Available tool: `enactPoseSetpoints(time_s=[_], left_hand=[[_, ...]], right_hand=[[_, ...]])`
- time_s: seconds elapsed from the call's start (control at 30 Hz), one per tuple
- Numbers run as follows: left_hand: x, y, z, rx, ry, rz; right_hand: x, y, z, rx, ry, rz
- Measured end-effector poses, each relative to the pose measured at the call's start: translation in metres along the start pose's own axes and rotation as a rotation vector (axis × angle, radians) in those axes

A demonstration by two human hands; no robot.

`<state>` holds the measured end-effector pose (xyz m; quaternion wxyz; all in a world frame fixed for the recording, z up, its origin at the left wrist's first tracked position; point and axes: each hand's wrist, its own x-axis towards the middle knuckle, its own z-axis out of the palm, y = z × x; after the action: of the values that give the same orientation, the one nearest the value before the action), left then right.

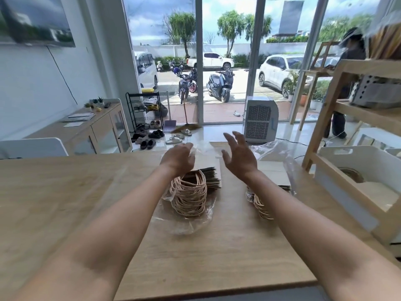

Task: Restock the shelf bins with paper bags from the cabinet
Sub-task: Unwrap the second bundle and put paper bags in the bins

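Two stacks of flat brown paper bags with twisted paper handles lie on the wooden table (65, 203). The left stack (191, 192) sits in torn clear plastic wrap (184, 224). My left hand (178, 158) is over its far end, fingers curled on a piece of the clear plastic. The right stack (260, 207) is partly hidden under my right forearm, with more loose plastic behind it. My right hand (238, 156) hovers above the table between the stacks, fingers spread and holding nothing.
A wooden shelf unit (325, 118) stands at the right with a white bin (338, 161) on its lower level. A person stands behind it. An air cooler (260, 120) stands beyond the table, and a low wooden cabinet (97, 127) runs along the left wall.
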<state>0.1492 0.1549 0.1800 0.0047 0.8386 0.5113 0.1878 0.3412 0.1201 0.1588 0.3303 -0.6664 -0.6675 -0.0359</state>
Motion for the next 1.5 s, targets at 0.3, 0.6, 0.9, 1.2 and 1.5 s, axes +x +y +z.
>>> enactPoseSetpoints(time_s=[0.3, 0.6, 0.9, 1.2, 1.5], left_hand=[[0.01, -0.038, -0.012, -0.156, 0.34, -0.438], [0.03, -0.105, 0.013, 0.709, 0.396, 0.142], [0.04, -0.106, 0.032, 0.635, -0.374, -0.192], [0.035, -0.14, 0.063, 0.186, -0.446, -0.423], [0.032, -0.146, 0.077, -0.014, -0.483, -0.461]], right_hand=[[-0.002, -0.006, 0.024, 0.739, -0.073, 0.759], [-0.019, -0.007, 0.064, 1.179, -0.254, 1.173], [0.003, 0.002, 0.102, 1.038, -0.125, 1.146], [0.014, -0.008, 0.102, 1.039, -0.13, 1.197], [0.027, -0.006, 0.105, 1.156, -0.198, 1.232]])
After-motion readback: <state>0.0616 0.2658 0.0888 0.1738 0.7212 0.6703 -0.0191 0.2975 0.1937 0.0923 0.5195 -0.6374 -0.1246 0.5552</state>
